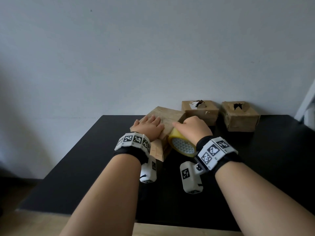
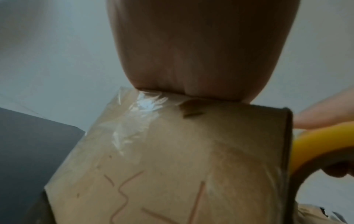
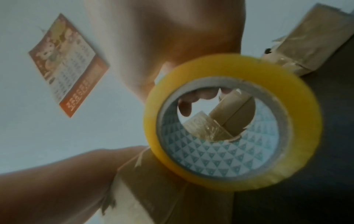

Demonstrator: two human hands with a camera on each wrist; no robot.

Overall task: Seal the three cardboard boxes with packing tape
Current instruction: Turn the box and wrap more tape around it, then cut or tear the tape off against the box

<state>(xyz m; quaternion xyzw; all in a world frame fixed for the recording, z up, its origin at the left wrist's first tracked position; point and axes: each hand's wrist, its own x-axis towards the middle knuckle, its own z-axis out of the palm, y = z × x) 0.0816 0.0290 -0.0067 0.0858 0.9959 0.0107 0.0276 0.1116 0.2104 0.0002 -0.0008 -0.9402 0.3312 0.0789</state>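
A brown cardboard box (image 1: 172, 114) sits turned at an angle on the black table (image 1: 85, 160). My left hand (image 1: 150, 127) lies flat on its top with straight fingers, pressing it down; its palm (image 2: 191, 53) meets the box edge (image 2: 172, 151), where clear tape shines. My right hand (image 1: 192, 127) grips a yellow roll of packing tape (image 1: 180, 145) held against the box's near right side. In the right wrist view the roll (image 3: 235, 121) fills the middle, with fingers seen through its core. Two more boxes (image 1: 200, 110) (image 1: 240, 116) stand by the wall, both with torn tops.
The wall rises right behind the boxes. A printed orange sheet (image 3: 69, 63) hangs on the wall. The table's front edge (image 1: 170, 223) is near my forearms, with a wooden floor below. A white object (image 1: 306, 103) stands at the far right.
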